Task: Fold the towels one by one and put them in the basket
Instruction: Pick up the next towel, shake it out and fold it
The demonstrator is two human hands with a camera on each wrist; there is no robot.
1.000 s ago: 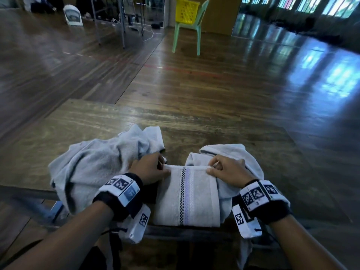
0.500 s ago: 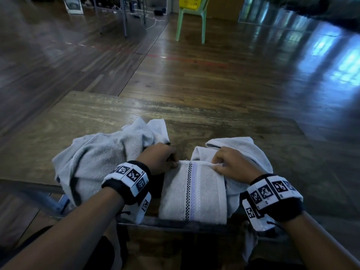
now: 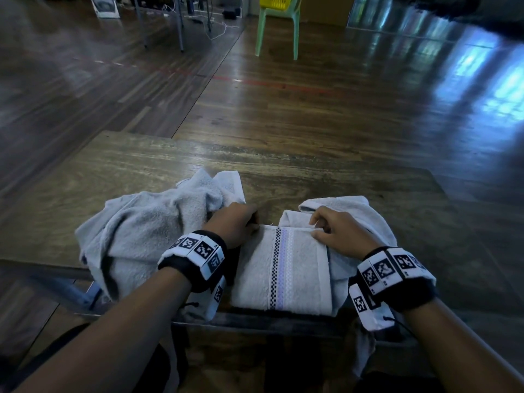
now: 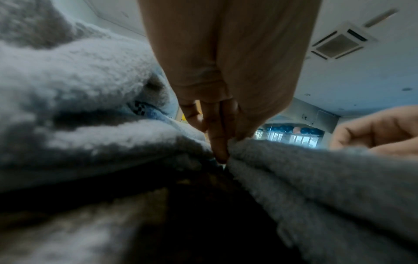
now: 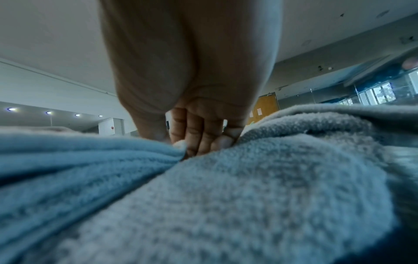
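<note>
wood table (image 3: 312, 171) w/ 2 crumpled towels (image 3: 141, 234), 1 folded towel (image 3: 283, 268).

The folded towel (image 3: 283, 268) is lying at the near edge of the tabletop (image 3: 141, 165). A crumpled towel (image 3: 141, 236) is sitting just left of the folded towel, and another towel (image 3: 354, 211) is lying under and right of it. The left hand (image 3: 232, 225) is resting at its far left corner, the right hand (image 3: 340, 234) at its far right corner. A chair (image 3: 278, 26) is standing on the floor well beyond the folded towel, bearing a basket (image 3: 276, 1).

A glossy dark wooden floor (image 3: 326, 109) reflects blue window light; a green plastic chair (image 3: 279, 26) stands beyond the worn wooden bench (image 3: 312, 171).
</note>
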